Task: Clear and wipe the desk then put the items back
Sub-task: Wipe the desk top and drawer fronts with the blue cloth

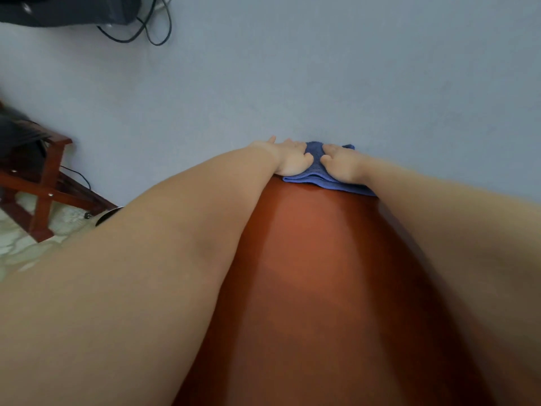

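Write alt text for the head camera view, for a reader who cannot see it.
The left hand and right hand press a blue cloth onto the far edge of a reddish-brown desk, right by a grey-blue wall. A wooden frame stands at the left, with dark cables higher up.

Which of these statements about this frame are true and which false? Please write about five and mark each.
1. Both hands, left hand and right hand, press on the blue cloth. True.
2. The cloth lies at the near edge of the desk, close to the person's body. False: it lies at the far edge of the desk, against the grey wall.
3. The desk surface is red-brown. True.
4. The right hand holds a spray bottle. False: it lies on the cloth and holds nothing else.
5. Black cables hang by the wall at upper left. True.
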`<act>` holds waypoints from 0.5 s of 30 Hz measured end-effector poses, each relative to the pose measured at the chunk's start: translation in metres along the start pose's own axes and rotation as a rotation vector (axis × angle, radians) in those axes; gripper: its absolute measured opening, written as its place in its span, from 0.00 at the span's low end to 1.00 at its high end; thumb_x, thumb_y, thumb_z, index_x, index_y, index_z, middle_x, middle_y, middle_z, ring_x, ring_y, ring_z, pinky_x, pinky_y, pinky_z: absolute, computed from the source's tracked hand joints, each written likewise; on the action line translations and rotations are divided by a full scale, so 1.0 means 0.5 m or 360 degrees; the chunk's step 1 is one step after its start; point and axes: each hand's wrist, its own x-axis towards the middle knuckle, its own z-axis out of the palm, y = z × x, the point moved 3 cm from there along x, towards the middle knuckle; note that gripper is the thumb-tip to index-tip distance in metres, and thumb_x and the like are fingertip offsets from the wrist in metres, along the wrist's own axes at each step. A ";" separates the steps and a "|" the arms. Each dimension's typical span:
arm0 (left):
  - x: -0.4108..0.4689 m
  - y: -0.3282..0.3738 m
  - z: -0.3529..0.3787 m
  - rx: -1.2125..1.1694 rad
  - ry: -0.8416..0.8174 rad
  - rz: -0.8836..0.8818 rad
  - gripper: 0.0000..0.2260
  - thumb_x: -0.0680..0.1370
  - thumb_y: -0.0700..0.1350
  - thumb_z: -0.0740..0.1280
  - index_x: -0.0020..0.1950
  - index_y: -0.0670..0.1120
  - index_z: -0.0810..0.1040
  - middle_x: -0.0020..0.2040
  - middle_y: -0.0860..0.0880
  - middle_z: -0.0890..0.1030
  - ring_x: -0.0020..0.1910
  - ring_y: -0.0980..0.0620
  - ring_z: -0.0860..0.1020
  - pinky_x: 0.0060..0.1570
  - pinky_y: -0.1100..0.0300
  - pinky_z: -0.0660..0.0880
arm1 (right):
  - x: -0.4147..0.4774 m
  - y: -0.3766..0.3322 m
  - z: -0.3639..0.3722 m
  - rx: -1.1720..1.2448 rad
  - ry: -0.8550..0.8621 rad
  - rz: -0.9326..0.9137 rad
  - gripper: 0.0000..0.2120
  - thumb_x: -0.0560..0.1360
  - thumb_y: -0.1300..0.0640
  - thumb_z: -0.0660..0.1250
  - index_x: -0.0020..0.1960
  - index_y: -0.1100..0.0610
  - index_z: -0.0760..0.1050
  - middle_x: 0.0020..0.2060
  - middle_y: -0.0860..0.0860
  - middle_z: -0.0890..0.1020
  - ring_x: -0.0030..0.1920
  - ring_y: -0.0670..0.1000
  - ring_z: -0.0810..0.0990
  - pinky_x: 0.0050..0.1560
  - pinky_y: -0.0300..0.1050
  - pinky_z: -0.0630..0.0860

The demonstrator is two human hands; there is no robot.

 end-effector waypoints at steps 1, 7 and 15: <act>0.001 0.001 0.002 -0.0024 -0.0002 0.0002 0.26 0.82 0.55 0.44 0.80 0.48 0.51 0.79 0.45 0.54 0.78 0.45 0.52 0.76 0.45 0.43 | -0.003 0.001 0.000 -0.0006 0.0008 -0.0003 0.21 0.83 0.57 0.47 0.73 0.63 0.60 0.73 0.60 0.64 0.72 0.59 0.64 0.69 0.48 0.60; -0.035 0.004 0.004 -0.0089 -0.0007 0.0007 0.25 0.83 0.51 0.44 0.80 0.46 0.49 0.80 0.47 0.53 0.78 0.49 0.52 0.76 0.49 0.42 | -0.025 -0.011 0.006 -0.0110 0.0023 -0.0066 0.25 0.82 0.55 0.46 0.77 0.61 0.54 0.77 0.56 0.58 0.76 0.55 0.57 0.74 0.51 0.54; -0.179 0.012 0.003 -0.0033 -0.0006 -0.0036 0.25 0.84 0.50 0.44 0.80 0.42 0.46 0.80 0.47 0.48 0.79 0.52 0.46 0.76 0.51 0.38 | -0.116 -0.054 0.019 -0.0173 -0.0011 -0.0167 0.23 0.81 0.54 0.46 0.73 0.62 0.60 0.74 0.57 0.63 0.73 0.56 0.61 0.71 0.55 0.56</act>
